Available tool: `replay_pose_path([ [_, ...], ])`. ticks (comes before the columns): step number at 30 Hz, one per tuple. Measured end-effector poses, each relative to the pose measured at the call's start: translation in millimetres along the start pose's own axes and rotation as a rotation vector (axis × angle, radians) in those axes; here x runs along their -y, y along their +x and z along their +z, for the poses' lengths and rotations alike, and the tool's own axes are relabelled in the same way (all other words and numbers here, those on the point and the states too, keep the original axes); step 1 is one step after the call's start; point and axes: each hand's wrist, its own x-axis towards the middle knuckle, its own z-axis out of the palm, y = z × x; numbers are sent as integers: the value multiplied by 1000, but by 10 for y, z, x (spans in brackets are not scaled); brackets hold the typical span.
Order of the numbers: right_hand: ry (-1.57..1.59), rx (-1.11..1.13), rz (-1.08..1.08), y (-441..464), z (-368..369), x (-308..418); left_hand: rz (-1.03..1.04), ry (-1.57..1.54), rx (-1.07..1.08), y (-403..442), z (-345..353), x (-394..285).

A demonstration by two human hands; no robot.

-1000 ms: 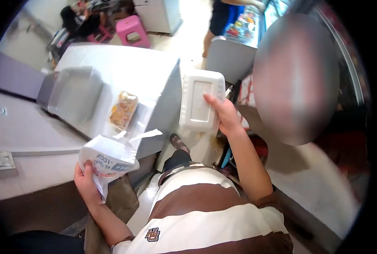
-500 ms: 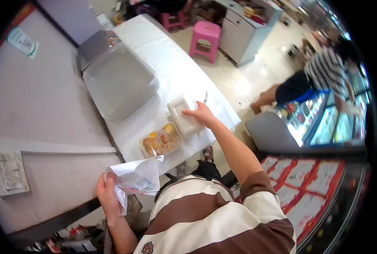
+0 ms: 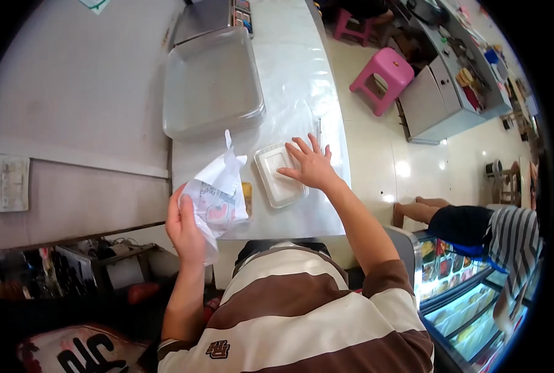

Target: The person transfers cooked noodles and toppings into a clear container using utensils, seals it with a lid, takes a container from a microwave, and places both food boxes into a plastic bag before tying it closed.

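My left hand (image 3: 185, 230) grips a crumpled white plastic bag (image 3: 213, 202) with red and dark print on it. Behind the bag, a clear box of yellowish food (image 3: 246, 198) shows only as a narrow strip. To its right, a rectangular white lidded container (image 3: 276, 180) lies on the table. My right hand (image 3: 313, 165) is over the right side of that container with fingers spread, holding nothing. Whether the fingertips touch the lid I cannot tell.
A stack of large clear plastic trays (image 3: 213, 87) stands on the white-covered table (image 3: 295, 68) against the wall. Pink stools (image 3: 386, 73) and a grey cabinet (image 3: 435, 99) are on the right. A person in a striped top (image 3: 516, 236) bends over a lit display case (image 3: 460, 304).
The view has swung round. My right hand's fingers have spread from their hold on the white container. The bag in my left hand has moved forward and now covers most of the food box.
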Motion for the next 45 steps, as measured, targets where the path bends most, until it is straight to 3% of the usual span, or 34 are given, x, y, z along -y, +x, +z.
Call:
replay_pose_path([
  [2,-92,-125,-33,-69,-92,44,157,136,-17,-71,134,90],
  [3,273,-81,-34,-97,-148,68,304,357,11,-119,184,81],
  [4,807,137,89,-199,-210,156,382,442,101,-182,245,105],
  [6,1553,381,157,-445,-388,406,529,608,297,-327,397,183],
  [8,1560,457,175,-547,-565,511,596,753,650,-432,605,176],
  [11,1473,307,166,-545,-657,403,606,635,935,-498,807,65],
  [14,1252,305,-35,-618,-761,157,709,570,601,-387,682,158],
  [17,1108,415,-206,-722,-1148,153,457,441,373,-197,903,-193],
  [20,1161,327,-366,-732,-1185,121,-91,329,954,-19,767,-67],
  [21,1223,257,-338,-765,-1177,72,-313,466,1054,3,794,-144],
  [24,1404,-23,-185,-1051,-1019,-303,-240,519,994,-57,731,17],
  [26,1561,-141,282,-1479,-727,-840,-341,160,781,-125,527,217],
  [28,1538,-272,782,-2174,-52,-1292,-251,72,685,-139,279,312],
  [30,1244,-166,1157,-3112,859,-1463,-284,-41,573,-173,119,315],
  [32,1391,25,1554,-3940,1630,-1225,-262,29,544,-130,-31,375],
  [33,1587,202,1930,-4184,1840,-928,-298,55,525,-88,-110,405],
  [36,2085,-73,1763,-4032,1569,-131,-351,161,481,12,-159,387],
  [39,2475,-252,1541,-4326,2336,43,-312,294,577,23,3,238],
  [41,2590,-302,1533,-4336,2471,72,-312,262,622,7,133,188],
  [45,2414,-416,1800,-4215,2363,130,-318,187,681,-83,346,94],
])
